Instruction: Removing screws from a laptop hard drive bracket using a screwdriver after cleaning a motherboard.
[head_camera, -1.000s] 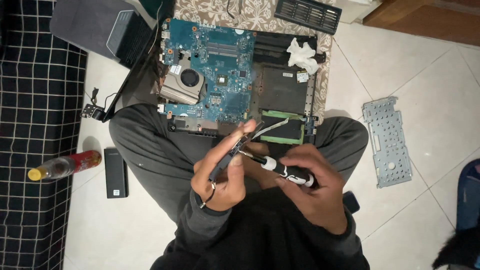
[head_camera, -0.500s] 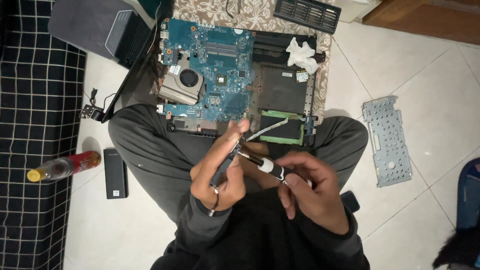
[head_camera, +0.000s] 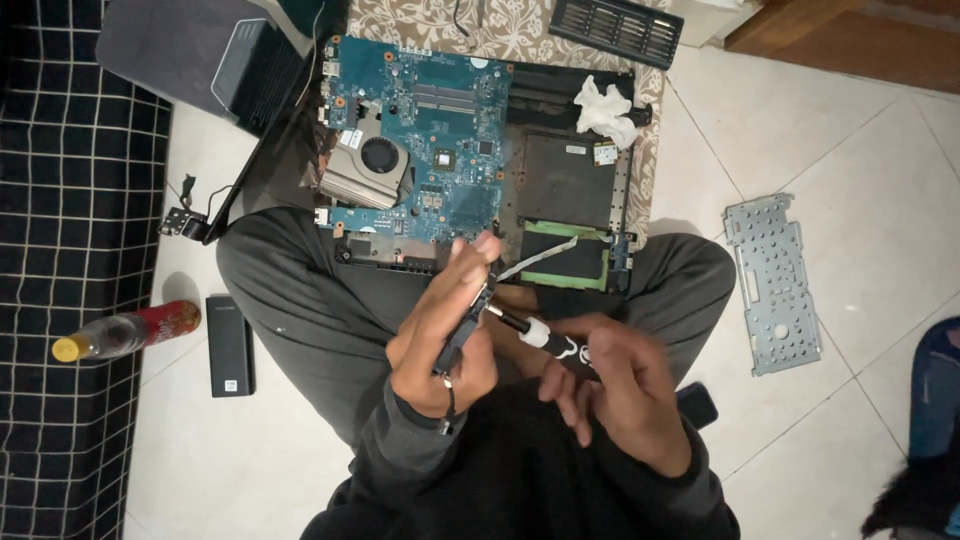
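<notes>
The left hand (head_camera: 440, 350) clamps a slim black part (head_camera: 462, 335) upright (long axis near-vertical), while the right hand (head_camera: 620, 395) grips the screwdriver (head_camera: 545, 340), its tip touching the part from the right.

Pale tiled floor (head_camera: 800, 120); on it a bottle (head_camera: 125, 333), black battery pack (head_camera: 230, 345), grey metal plate (head_camera: 772, 285), patterned mat (head_camera: 520, 30)

Slim black part (head_camera: 462, 330) held tilted, black-and-white screwdriver (head_camera: 545, 340) tip touching it
</notes>
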